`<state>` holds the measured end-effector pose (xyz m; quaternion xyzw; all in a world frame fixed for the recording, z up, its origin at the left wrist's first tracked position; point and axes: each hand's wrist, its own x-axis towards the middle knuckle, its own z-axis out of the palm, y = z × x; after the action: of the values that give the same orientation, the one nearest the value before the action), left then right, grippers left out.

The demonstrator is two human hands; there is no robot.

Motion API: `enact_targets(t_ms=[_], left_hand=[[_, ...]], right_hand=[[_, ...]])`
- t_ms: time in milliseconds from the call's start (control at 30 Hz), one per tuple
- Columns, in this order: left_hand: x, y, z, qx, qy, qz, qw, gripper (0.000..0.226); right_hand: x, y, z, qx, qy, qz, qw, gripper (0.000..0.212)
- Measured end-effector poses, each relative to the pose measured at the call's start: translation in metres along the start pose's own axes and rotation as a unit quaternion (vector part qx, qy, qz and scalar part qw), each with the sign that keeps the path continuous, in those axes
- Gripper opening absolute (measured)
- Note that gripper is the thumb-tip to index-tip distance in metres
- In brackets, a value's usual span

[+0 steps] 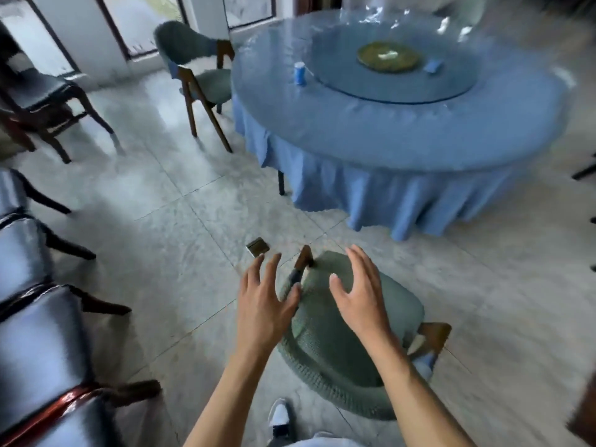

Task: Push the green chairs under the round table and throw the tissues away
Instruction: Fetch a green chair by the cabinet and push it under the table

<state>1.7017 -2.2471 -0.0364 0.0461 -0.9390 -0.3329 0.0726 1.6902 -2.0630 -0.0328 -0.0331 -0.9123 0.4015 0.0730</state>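
A green chair (342, 350) with wooden arms stands just below me, apart from the round table (371, 130) with its blue cloth. My left hand (264, 301) hovers open at the chair's left side, its thumb near the backrest. Over the chair's seat, my right hand (358, 295) spreads its fingers, holding nothing. A second green chair (196, 69) stands at the table's far left edge, partly pushed in. A white tissue (387, 54) lies on a dark plate (388, 56) in the middle of the glass turntable. More white bits (446, 25) lie at the far rim, blurred.
A blue can (300, 73) and a small blue packet (432, 66) sit on the table. Dark blue padded chairs (38, 333) line the left side, another (42, 95) further back. A small flat card-like object (257, 247) lies on the tiled floor. My shoe (280, 417) shows below.
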Motion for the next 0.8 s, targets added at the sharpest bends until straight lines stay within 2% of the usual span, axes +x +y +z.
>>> enact_targets(t_ms=[200,333,400,667,800], left_hand=[[0.016,0.030,0.033,-0.038,-0.084,0.117,0.989,0.064],[0.010,0.040,0.045,-0.052,-0.116,0.141,0.982,0.068],[-0.002,0.052,0.060,-0.055,-0.152,0.185,0.969,0.070],[-0.026,0.046,0.071,-0.041,-0.201,0.192,0.960,0.072],[-0.038,0.033,0.076,-0.035,-0.219,0.157,0.962,0.072]], right_hand=[[-0.027,0.027,-0.030,-0.019,0.108,0.122,0.986,0.058],[-0.049,0.035,-0.039,-0.033,0.154,0.159,0.975,0.057],[-0.072,0.047,-0.050,-0.041,0.195,0.208,0.958,0.057],[-0.108,0.064,-0.050,-0.028,0.203,0.238,0.949,0.059],[-0.123,0.067,-0.044,-0.008,0.199,0.262,0.944,0.059]])
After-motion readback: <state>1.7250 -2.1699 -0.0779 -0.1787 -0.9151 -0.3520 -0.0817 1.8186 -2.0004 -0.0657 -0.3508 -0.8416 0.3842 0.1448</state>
